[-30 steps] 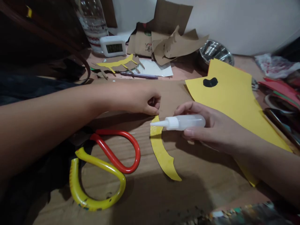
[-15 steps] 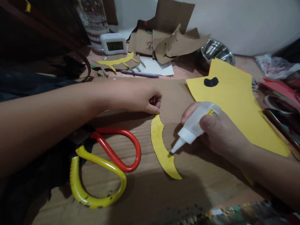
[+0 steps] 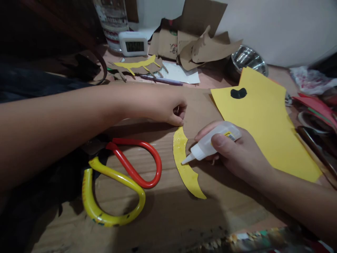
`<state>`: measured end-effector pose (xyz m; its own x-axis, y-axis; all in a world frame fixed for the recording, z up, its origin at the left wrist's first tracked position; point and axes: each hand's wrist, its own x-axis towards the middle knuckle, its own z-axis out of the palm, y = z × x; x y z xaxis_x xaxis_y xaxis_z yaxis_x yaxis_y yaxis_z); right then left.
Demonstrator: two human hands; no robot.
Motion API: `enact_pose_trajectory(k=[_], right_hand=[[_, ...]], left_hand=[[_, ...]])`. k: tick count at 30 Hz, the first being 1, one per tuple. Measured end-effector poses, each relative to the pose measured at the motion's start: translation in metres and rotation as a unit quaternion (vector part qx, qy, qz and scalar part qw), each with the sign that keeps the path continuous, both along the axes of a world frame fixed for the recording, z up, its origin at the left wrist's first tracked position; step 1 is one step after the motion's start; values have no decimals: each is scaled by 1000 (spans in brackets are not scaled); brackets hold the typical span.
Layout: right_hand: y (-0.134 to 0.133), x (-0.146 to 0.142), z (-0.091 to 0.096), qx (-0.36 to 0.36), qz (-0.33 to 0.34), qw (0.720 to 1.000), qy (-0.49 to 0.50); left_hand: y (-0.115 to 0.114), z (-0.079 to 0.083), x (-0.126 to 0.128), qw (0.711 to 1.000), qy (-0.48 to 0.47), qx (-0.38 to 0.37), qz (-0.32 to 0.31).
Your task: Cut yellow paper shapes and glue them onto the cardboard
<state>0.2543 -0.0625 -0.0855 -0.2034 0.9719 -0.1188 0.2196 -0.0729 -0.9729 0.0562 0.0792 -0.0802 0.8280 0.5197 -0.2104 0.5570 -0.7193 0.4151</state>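
A curved yellow paper cutout (image 3: 187, 172) lies on a brown cardboard sheet (image 3: 163, 218), with shiny wet glue on its upper part. My left hand (image 3: 168, 105) pinches the cutout's top tip between thumb and fingers. In my right hand (image 3: 234, 151) is a translucent glue bottle (image 3: 210, 142), tilted down to the left. Its white nozzle tip is at the cutout's middle; whether it touches the paper I cannot tell. To the left rest scissors with one red and one yellow handle (image 3: 143, 196); their blades are hidden in shadow under my left arm.
Yellow paper sheets (image 3: 265, 123) with a black curved piece (image 3: 238, 93) lie at right. Behind are a digital clock (image 3: 133, 44), a pen (image 3: 163, 80), a yellow and brown spiked cutout (image 3: 137, 64), cardboard scraps (image 3: 210, 49) and a metal bowl (image 3: 250, 59).
My right hand has moved the glue bottle left, bringing its nozzle from the cutout's lower right edge up to its middle. My left hand keeps its pinch. The view has shifted slightly.
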Motion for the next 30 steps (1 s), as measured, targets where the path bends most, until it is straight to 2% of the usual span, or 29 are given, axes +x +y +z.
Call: enact_pose_trajectory(k=[9, 21, 30], right_hand=[[-1, -3, 4, 16, -10, 999, -32], [-3, -6, 8, 25, -14, 999, -40], [-5, -6, 10, 81, 0, 994, -79]], left_hand=[[-9, 10, 3, 1000, 14, 8, 24], [-6, 7, 4, 1000, 17, 4, 24], [-5, 4, 2, 1000, 0, 3, 17]])
